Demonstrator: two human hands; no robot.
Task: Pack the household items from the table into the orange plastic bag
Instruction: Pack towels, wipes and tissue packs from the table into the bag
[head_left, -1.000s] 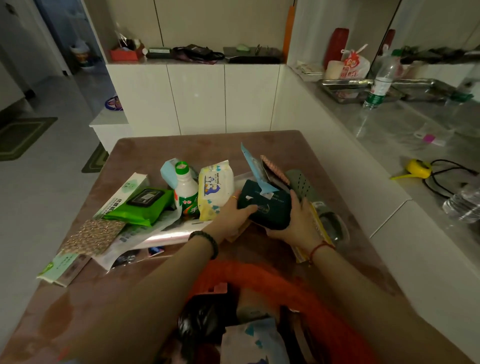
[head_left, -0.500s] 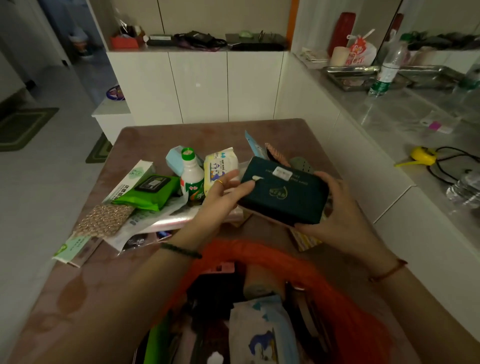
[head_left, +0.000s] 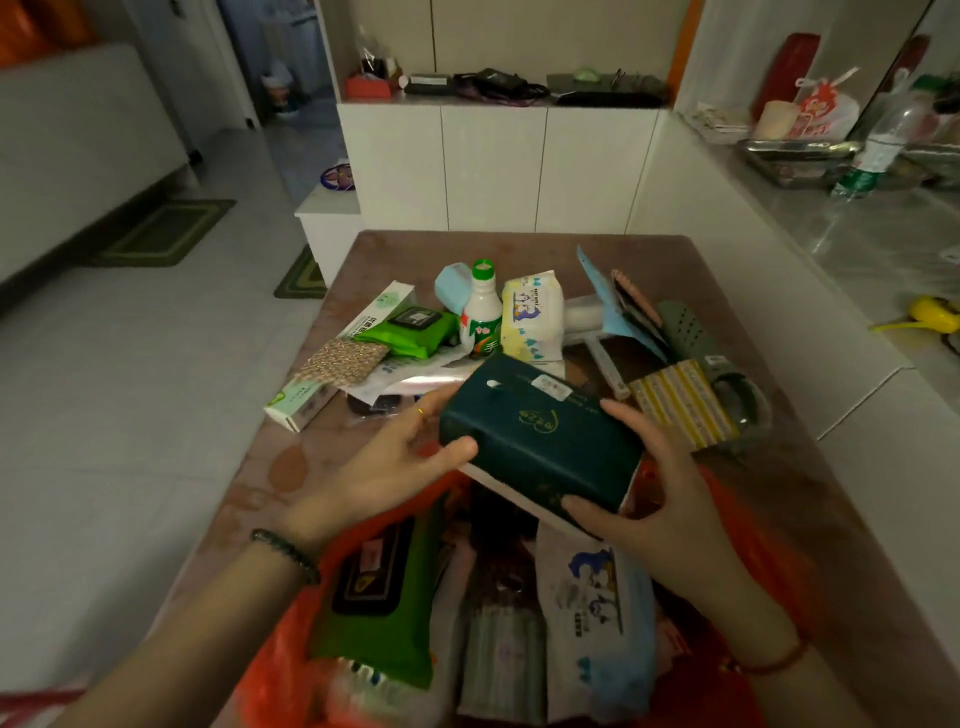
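STEP: carry to bag | ITEM: dark green tissue pack (head_left: 540, 441) held over orange plastic bag (head_left: 748, 525) mouth at 6 o'clock of desk (head_left: 597, 249) | FINGERS: left hand (head_left: 384, 467) and right hand (head_left: 660, 499) curled closed on its short ends | HANDLING: looks light, soft, squashable, slick wrapper; grip both ends | REMAINING: white bottle (head_left: 482, 312) at 12 o'clock

You're in home kitchen/dining area. White cabinets (head_left: 498, 166) top centre of frame, clutter on ledge above. Marble-look counter (head_left: 852, 239) upper right: metal tray (head_left: 795, 161), water bottle (head_left: 878, 150), red-print plastic bag (head_left: 826, 111). Tiled floor (head_left: 130, 389) left, green mats (head_left: 166, 234). Doorway upper left. Brown table (head_left: 524, 247) centre, loaded with wipes and toiletries.
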